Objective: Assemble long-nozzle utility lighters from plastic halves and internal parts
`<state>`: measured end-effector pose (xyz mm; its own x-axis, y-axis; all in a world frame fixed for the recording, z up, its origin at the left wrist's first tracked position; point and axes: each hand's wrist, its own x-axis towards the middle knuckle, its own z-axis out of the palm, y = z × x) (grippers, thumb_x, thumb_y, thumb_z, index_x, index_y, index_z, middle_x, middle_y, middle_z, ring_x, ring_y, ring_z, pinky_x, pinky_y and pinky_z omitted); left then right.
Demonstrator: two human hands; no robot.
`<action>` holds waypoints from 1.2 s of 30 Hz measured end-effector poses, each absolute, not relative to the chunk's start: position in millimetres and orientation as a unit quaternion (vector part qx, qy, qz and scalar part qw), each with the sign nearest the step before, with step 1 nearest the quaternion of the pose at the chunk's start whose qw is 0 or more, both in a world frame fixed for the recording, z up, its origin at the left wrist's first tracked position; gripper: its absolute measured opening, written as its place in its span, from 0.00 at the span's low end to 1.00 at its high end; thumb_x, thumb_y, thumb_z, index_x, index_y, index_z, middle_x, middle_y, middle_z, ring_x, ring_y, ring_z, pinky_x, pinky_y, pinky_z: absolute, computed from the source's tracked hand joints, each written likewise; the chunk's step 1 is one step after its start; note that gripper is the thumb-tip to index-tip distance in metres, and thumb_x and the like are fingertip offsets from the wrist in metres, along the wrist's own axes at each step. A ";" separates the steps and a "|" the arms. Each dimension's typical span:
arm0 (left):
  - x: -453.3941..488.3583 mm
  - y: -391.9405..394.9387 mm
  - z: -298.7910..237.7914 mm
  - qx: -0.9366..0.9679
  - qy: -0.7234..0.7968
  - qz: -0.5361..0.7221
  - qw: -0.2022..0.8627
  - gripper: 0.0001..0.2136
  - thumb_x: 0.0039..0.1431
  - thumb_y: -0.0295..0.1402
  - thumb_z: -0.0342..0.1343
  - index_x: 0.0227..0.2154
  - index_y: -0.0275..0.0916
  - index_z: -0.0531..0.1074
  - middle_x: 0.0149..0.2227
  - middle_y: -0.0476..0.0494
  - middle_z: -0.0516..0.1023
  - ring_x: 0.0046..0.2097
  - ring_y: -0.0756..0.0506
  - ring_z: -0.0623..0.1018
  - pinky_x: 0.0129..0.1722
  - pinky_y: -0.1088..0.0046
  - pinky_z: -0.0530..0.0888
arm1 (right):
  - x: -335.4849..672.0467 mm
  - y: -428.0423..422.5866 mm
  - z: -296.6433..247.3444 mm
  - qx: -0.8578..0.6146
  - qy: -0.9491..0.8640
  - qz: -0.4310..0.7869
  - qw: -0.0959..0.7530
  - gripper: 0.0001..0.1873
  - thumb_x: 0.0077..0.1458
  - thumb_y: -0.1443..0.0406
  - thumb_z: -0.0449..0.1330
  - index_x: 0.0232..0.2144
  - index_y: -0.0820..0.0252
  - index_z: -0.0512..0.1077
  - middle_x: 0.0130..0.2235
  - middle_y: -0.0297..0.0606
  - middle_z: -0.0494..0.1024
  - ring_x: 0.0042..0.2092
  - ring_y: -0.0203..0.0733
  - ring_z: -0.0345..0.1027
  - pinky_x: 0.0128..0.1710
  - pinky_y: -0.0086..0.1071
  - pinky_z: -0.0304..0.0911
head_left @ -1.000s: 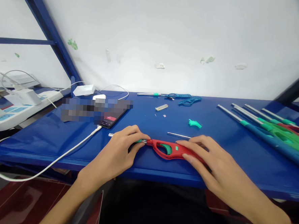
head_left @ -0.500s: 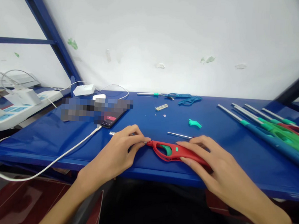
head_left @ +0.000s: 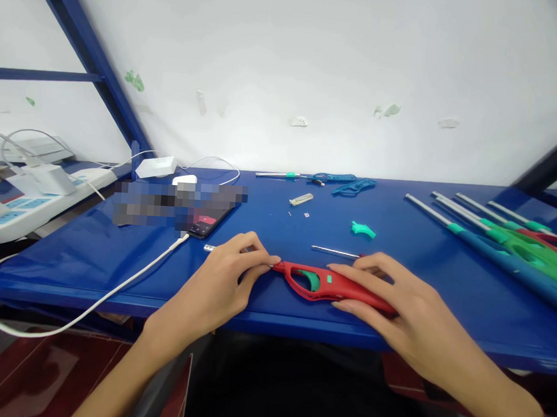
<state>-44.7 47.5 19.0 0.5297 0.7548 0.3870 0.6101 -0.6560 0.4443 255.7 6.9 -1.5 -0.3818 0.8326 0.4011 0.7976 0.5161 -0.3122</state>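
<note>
A red gas lighter (head_left: pixel 326 285) with a green trigger (head_left: pixel 312 280) lies lengthwise near the table's front edge. My left hand (head_left: pixel 231 270) is closed in a pinch at its narrow front end, on a thin pale piece like a wire that sticks out there; most of it is hidden by the fingertips. Around the handle, my right hand (head_left: pixel 398 297) grips with fingers on the far side and thumb on the near side. Just beyond the lighter is a screwdriver (head_left: pixel 335 251) with a thin metal shaft, its handle partly hidden behind my right hand.
A loose green trigger piece (head_left: pixel 363 229), a pale plastic part (head_left: pixel 301 200) and blue lighter shell halves (head_left: pixel 354 186) lie farther back. Several long lighters (head_left: pixel 497 247) are on the right. To the left are a phone (head_left: pixel 211 222), a white cable (head_left: pixel 127 292) and a power strip (head_left: pixel 47 204).
The thumb of my right hand has slid slightly along the near side of the lighter, and its fingers have shifted a little. My left hand keeps its pinch in place.
</note>
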 end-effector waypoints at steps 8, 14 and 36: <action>-44.7 48.3 18.2 0.867 0.389 0.285 0.123 0.12 0.75 0.27 0.51 0.46 0.42 0.81 0.46 0.44 0.78 0.45 0.45 0.79 0.47 0.65 0.76 | 254.2 6.6 -0.7 -0.494 -0.828 0.049 0.262 0.21 0.72 0.50 0.55 0.61 0.44 0.72 0.53 0.40 0.75 0.49 0.48 0.77 0.48 0.42 0.75; -44.7 48.6 18.9 0.869 0.388 0.284 0.119 0.12 0.75 0.28 0.51 0.46 0.42 0.81 0.46 0.44 0.78 0.44 0.45 0.79 0.46 0.65 0.77 | 250.7 5.1 1.6 -0.503 -0.823 0.053 0.259 0.21 0.73 0.52 0.52 0.64 0.42 0.69 0.55 0.41 0.75 0.52 0.50 0.76 0.52 0.45 0.74; -45.5 48.2 18.2 0.866 0.384 0.296 0.120 0.11 0.74 0.26 0.53 0.46 0.42 0.81 0.44 0.47 0.78 0.43 0.47 0.78 0.44 0.69 0.75 | 249.3 9.4 2.2 -0.462 -0.838 -0.009 0.290 0.18 0.73 0.54 0.54 0.60 0.46 0.71 0.51 0.40 0.75 0.48 0.45 0.77 0.46 0.38 0.72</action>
